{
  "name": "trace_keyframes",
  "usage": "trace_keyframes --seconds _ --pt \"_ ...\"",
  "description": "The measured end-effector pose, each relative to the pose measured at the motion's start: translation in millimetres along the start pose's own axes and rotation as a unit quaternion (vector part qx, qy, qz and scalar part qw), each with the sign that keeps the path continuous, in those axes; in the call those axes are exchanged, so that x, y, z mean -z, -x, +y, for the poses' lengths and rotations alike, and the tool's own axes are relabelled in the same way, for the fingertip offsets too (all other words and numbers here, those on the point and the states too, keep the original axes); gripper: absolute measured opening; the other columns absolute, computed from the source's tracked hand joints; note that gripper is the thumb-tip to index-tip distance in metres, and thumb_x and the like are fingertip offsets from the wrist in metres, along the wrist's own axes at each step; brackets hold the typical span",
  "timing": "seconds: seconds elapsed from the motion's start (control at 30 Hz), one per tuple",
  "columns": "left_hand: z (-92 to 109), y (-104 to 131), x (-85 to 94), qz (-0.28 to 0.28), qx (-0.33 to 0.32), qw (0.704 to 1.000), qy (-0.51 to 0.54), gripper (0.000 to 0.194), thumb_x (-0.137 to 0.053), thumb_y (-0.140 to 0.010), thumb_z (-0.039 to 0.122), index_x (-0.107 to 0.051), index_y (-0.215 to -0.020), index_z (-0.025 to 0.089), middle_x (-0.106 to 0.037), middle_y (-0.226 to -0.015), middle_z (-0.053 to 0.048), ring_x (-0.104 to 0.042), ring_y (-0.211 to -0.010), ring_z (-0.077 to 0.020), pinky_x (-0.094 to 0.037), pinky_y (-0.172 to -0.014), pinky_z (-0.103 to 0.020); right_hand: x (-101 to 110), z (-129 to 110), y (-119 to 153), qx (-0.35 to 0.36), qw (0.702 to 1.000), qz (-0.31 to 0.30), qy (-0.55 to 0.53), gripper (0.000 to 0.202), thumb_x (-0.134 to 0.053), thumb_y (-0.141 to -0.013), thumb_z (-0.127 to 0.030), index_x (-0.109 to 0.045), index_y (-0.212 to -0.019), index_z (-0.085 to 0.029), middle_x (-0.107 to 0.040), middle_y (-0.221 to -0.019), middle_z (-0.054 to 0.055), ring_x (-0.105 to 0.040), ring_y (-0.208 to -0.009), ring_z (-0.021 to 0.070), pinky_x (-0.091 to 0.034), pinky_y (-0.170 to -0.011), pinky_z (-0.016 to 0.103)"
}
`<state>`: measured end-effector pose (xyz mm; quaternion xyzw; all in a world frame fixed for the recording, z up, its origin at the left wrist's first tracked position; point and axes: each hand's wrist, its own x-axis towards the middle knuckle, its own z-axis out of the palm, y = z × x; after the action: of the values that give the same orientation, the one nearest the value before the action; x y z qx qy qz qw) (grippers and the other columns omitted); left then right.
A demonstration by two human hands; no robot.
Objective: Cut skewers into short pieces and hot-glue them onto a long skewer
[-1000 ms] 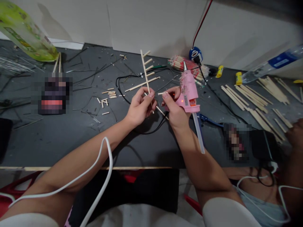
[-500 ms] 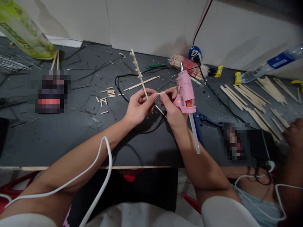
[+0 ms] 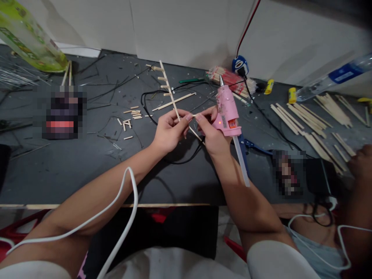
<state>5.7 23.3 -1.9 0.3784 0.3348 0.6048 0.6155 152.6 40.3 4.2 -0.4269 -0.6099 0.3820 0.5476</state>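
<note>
My left hand (image 3: 172,130) is closed on a long thin wooden stick (image 3: 167,83) that slants up and away from me, with several short pegs sticking out of its left side. Between my two thumbs and fingertips sits a tiny pale stick piece (image 3: 194,115), pinched from both ends. A pink glue gun (image 3: 227,108) is hooked in my right hand (image 3: 214,131), nozzle up, its orange light lit and a clear glue stick hanging out of the back. Short cut stick pieces (image 3: 136,113) lie left of my left hand.
Longer wooden sticks (image 3: 308,120) are spread at the right, near a plastic water bottle (image 3: 334,79). A wrapped stick bundle (image 3: 223,79) and black cord lie behind the glue gun. Blue-handled pliers (image 3: 255,146) rest beside my right wrist. Another person's hand (image 3: 362,161) is at the right edge.
The long stick has turned in my left hand, so its pegs now point left and show more plainly. The glue gun has tilted slightly. Both hands stay nearly in place.
</note>
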Motion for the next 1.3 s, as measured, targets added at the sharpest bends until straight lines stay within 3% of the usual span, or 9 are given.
trace_keyframes --seconds 0.1,0.3,0.43,0.77,1.0,1.17,1.3 --pt "2 1 0.0 0.007 0.022 1.000 -0.002 0.042 -0.089 -0.077 0.050 -0.066 -0.088 0.017 -0.054 -0.050 0.008 -0.038 -0.037 -0.0040 -0.026 -0.036 -0.019 -2 3 -1 -0.005 0.999 0.032 -0.026 0.041 -0.084 -0.085 -0.039 -0.048 -0.074 -0.024 -0.065 -0.080 -0.002 -0.058 -0.064 0.0115 -0.052 -0.059 0.028" --pt "5 0 0.5 -0.012 0.053 0.998 0.035 0.039 -0.089 -0.077 0.047 -0.063 -0.084 0.019 -0.052 -0.048 0.009 -0.031 -0.035 -0.0032 -0.021 -0.035 -0.019 -2 8 -4 -0.012 0.996 0.020 -0.092 0.042 -0.085 -0.084 -0.037 -0.044 -0.079 -0.025 -0.062 -0.079 -0.006 -0.053 -0.056 0.0077 -0.045 -0.049 0.024" --pt "5 -1 1.4 -0.032 0.062 0.997 0.038 0.039 -0.088 -0.078 0.047 -0.062 -0.085 0.019 -0.050 -0.049 0.009 -0.029 -0.035 -0.0029 -0.020 -0.035 -0.018 -3 1 -7 -0.060 0.990 0.012 -0.130 0.050 -0.088 -0.076 -0.039 -0.040 -0.078 -0.025 -0.060 -0.076 -0.007 -0.051 -0.053 0.0074 -0.042 -0.045 0.024" --pt "2 0 1.9 -0.038 0.080 0.995 0.049 0.037 -0.087 -0.080 0.046 -0.062 -0.087 0.020 -0.048 -0.050 0.010 -0.027 -0.036 -0.0027 -0.018 -0.036 -0.019 -3 -7 -10 -0.106 0.976 0.002 -0.189 0.051 -0.087 -0.070 -0.029 -0.038 -0.079 -0.026 -0.058 -0.075 -0.008 -0.048 -0.051 0.0061 -0.041 -0.047 0.025" --pt "7 2 1.5 -0.101 0.096 0.986 0.088 0.035 -0.084 -0.084 0.046 -0.061 -0.090 0.021 -0.045 -0.050 0.011 -0.025 -0.037 -0.0037 -0.020 -0.039 -0.019 -1 -11 -13 -0.147 0.957 -0.022 -0.250 0.056 -0.088 -0.065 -0.028 -0.034 -0.079 -0.026 -0.048 -0.073 -0.008 -0.046 -0.055 0.0064 -0.042 -0.050 0.024" --pt "7 1 2.9 -0.086 0.098 0.989 0.069 0.030 -0.079 -0.089 0.045 -0.064 -0.093 0.020 -0.043 -0.051 0.010 -0.023 -0.038 -0.0031 -0.018 -0.039 -0.019 9 -11 -23 -0.149 0.953 0.020 -0.265 0.057 -0.088 -0.062 -0.027 -0.033 -0.078 -0.026 -0.046 -0.070 -0.008 -0.041 -0.053 0.0073 -0.038 -0.048 0.024" --pt "6 -1 3.2 -0.064 0.100 0.992 0.051 0.027 -0.067 -0.095 0.044 -0.059 -0.085 0.021 -0.042 -0.050 0.009 -0.023 -0.037 -0.0039 -0.018 -0.039 -0.019 13 -10 -27 -0.150 0.952 0.040 -0.263 0.053 -0.085 -0.061 -0.026 -0.034 -0.077 -0.026 -0.047 -0.070 -0.008 -0.041 -0.054 0.0086 -0.038 -0.048 0.024"
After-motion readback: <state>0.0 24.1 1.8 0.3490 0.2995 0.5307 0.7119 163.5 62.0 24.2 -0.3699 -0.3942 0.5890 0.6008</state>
